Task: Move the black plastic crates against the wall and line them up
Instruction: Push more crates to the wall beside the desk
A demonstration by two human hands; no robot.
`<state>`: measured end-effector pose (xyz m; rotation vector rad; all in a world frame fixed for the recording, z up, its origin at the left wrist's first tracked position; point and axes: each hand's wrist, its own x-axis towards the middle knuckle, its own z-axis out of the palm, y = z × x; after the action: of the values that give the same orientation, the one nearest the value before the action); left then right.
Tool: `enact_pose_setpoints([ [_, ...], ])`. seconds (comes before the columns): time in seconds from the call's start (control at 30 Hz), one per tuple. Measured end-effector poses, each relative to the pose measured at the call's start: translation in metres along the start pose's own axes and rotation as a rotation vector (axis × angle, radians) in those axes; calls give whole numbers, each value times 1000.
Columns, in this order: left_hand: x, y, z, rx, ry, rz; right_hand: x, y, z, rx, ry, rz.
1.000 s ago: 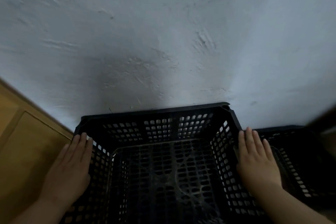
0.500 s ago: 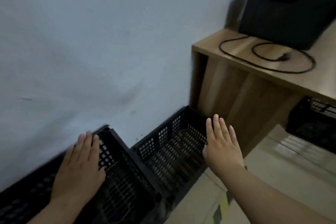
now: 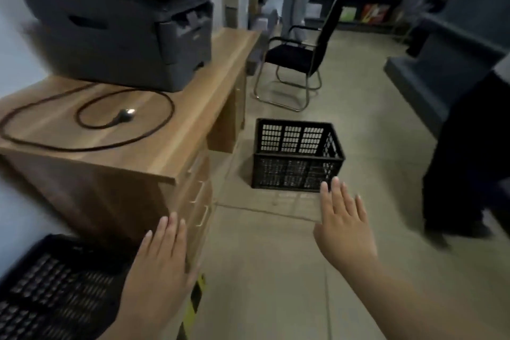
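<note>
A: How much room is there around the black perforated plastic crate out on the floor?

B: It stands alone on the pale tiled floor, just past the front corner of the wooden desk, bare tiles on its near side. A standing person's dark legs are off to its right.

A: And the hands?

B: Both empty, fingers spread flat, palms down. The right hand reaches toward that crate, not touching. The left hand hovers beside a second black crate at the wall by the desk.

A: Versus half a second ago?

B: Then the left hand lay on a crate at the wall; now the view has swung into the room.
</note>
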<state>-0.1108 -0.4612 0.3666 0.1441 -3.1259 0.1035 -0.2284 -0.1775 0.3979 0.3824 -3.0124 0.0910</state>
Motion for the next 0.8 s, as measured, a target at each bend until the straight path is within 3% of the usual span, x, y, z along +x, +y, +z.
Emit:
enact_pose_setpoints([
  [0.17, 109, 103, -1, -9, -59, 74, 56, 110, -5, -28, 8, 109],
  [0.27, 171, 132, 0, 45, 14, 71, 93, 146, -1, -10, -12, 147],
  [0.4, 257, 150, 4, 108, 125, -2, 159, 183, 20, 6, 14, 129],
  [0.53, 357, 160, 23, 22, 197, -7, 250, 214, 43, -2, 20, 161],
  [0.67, 463, 156, 42, 38, 120, -3, 349, 243, 83, -89, 68, 140],
  [0.8, 554, 157, 62, 20, 42, -19, 440, 268, 111, -109, -28, 177],
])
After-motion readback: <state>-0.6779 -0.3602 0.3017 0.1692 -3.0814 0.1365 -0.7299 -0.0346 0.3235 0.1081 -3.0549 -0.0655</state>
